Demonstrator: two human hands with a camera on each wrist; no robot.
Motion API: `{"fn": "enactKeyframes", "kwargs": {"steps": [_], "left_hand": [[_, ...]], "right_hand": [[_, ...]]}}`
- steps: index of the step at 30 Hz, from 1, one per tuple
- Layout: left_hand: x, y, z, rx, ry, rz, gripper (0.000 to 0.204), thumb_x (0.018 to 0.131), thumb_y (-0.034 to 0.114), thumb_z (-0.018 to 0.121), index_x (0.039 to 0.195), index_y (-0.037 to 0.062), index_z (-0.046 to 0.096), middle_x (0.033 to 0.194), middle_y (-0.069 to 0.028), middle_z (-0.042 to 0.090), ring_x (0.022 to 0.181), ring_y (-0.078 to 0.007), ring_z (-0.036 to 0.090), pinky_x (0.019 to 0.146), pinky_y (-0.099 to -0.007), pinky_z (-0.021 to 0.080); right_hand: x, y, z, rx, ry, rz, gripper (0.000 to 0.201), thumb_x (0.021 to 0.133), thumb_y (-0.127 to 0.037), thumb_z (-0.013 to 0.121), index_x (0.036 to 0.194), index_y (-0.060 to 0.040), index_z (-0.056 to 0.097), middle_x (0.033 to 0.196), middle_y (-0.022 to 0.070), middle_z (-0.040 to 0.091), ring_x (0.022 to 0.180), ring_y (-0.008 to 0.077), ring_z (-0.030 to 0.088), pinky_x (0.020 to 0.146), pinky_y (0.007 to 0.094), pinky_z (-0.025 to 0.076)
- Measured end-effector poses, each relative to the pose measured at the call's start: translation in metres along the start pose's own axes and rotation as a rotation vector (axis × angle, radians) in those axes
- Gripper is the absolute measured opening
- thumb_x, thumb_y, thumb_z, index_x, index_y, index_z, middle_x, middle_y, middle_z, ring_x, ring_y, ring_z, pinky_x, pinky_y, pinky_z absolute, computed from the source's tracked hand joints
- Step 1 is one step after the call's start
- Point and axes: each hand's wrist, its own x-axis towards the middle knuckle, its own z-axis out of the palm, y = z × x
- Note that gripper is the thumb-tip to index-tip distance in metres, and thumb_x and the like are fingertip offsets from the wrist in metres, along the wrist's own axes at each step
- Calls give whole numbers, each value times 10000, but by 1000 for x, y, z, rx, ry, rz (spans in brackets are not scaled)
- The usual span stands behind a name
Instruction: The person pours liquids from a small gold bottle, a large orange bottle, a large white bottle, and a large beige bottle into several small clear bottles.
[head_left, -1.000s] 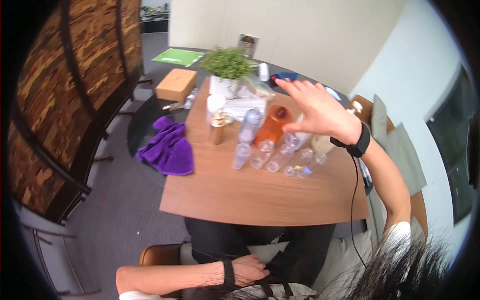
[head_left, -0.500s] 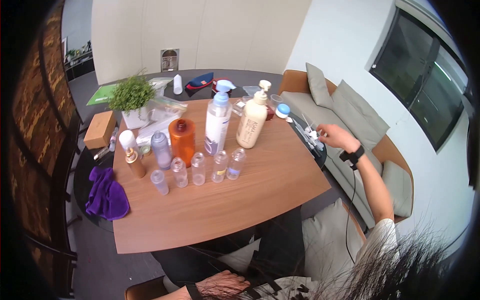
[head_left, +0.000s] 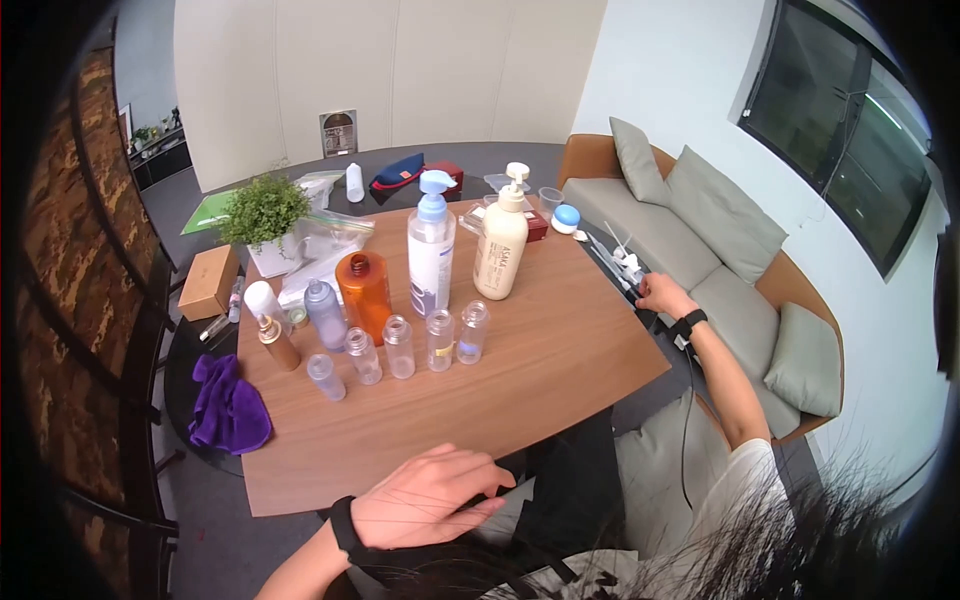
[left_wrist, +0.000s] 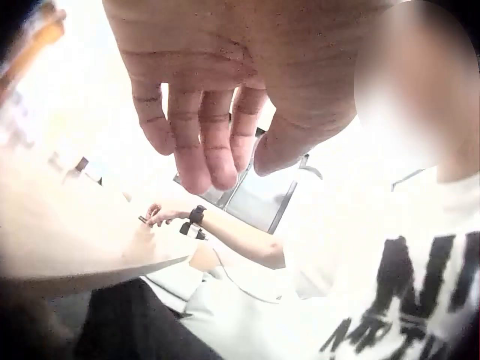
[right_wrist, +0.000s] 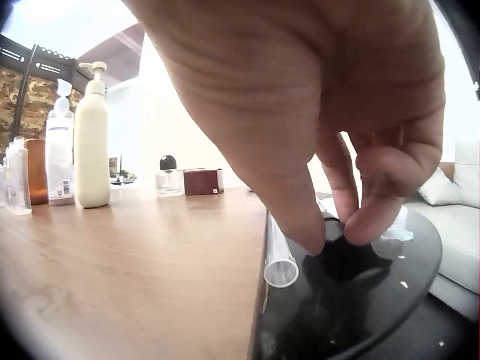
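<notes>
Beyond the wooden table's right edge, my right hand (head_left: 665, 296) reaches down to a dark side surface. The right wrist view shows this hand (right_wrist: 322, 112) pinching a small black object (right_wrist: 346, 259) between thumb and fingers; its shape is mostly hidden. Left of the fingers lies a clear tube (right_wrist: 280, 268). White tools (head_left: 627, 264) lie just beyond the hand in the head view. My left hand (head_left: 430, 498), empty with relaxed fingers, hovers near the table's front edge; the left wrist view shows the palm and loosely hanging fingers of this hand (left_wrist: 225, 75).
On the table (head_left: 480, 410) stand small clear bottles (head_left: 398, 347), an amber bottle (head_left: 365, 300), a blue-topped pump bottle (head_left: 430, 262) and a cream pump bottle (head_left: 500, 250). A plant (head_left: 265, 212) stands at the back left, a purple cloth (head_left: 230, 405) at the left, a sofa (head_left: 640, 215) at the right.
My right hand has moved from above the bottles to the right side surface and lowered its fingers onto the black object. My left hand has risen from my lap. The view has turned right.
</notes>
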Motion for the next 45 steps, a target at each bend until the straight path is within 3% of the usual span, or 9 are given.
{"fn": "enactKeyframes", "kwargs": {"steps": [4,8,11,13,18,21,23,36,45], "left_hand": [[-17,-20,15,-160,12,-109,194,1008,132,729,1175,45,683,967,-107,690,885,-307,668,834,-417,525],[-22,-25,26,-401,-17,-213,247,1001,118,738,1230,34,700,987,-94,721,917,-260,703,848,-388,565],[-22,-33,40,-542,83,-155,183,1025,130,733,1158,9,698,820,-59,656,757,-170,618,717,-336,500],[-24,-38,46,-648,77,-179,162,1031,135,735,1128,9,705,783,-31,639,736,-129,601,688,-313,474],[-34,-59,54,-754,207,-163,174,1059,189,728,1003,30,687,722,38,576,689,-67,502,645,-278,407],[-40,-63,51,-825,262,-270,277,1089,203,700,877,64,590,721,90,473,681,-34,398,624,-262,355],[-46,-74,51,-890,240,-377,280,1089,151,695,864,74,547,790,97,473,722,-21,389,641,-249,346],[-43,-76,54,-844,238,-324,457,1133,246,634,775,91,396,748,92,300,704,-33,271,605,-290,266],[-43,-72,52,-854,240,-295,482,1131,276,637,757,95,394,722,92,294,686,-36,269,595,-295,265]], "right_hand": [[1,4,7,-58,16,-20,375,741,-256,908,942,-2,720,906,204,753,859,369,728,754,459,563],[-20,-4,-27,68,419,-152,308,790,-140,819,1031,36,746,981,262,759,909,416,742,793,458,577],[-64,-77,-98,308,498,-184,408,883,-72,813,1248,-5,646,965,98,723,772,154,686,699,330,571],[-99,-137,-135,418,525,-296,384,892,-24,783,1248,-32,639,976,46,683,777,95,634,689,255,541],[-154,-254,-164,216,391,-733,367,807,18,755,1167,11,686,978,76,696,808,130,667,707,298,548],[-155,-301,-159,101,333,-882,319,832,-53,781,1138,-30,695,939,117,672,773,242,702,686,350,558],[-150,-321,-155,47,289,-894,299,844,-64,780,1129,-46,690,931,110,658,788,249,717,681,368,556],[-114,-368,-160,-147,369,-1010,262,876,-104,780,1121,-55,699,944,126,641,779,305,699,700,448,540],[-113,-400,-188,-49,351,-972,254,866,-40,733,1119,-55,730,963,99,662,744,241,670,698,383,547]]}}
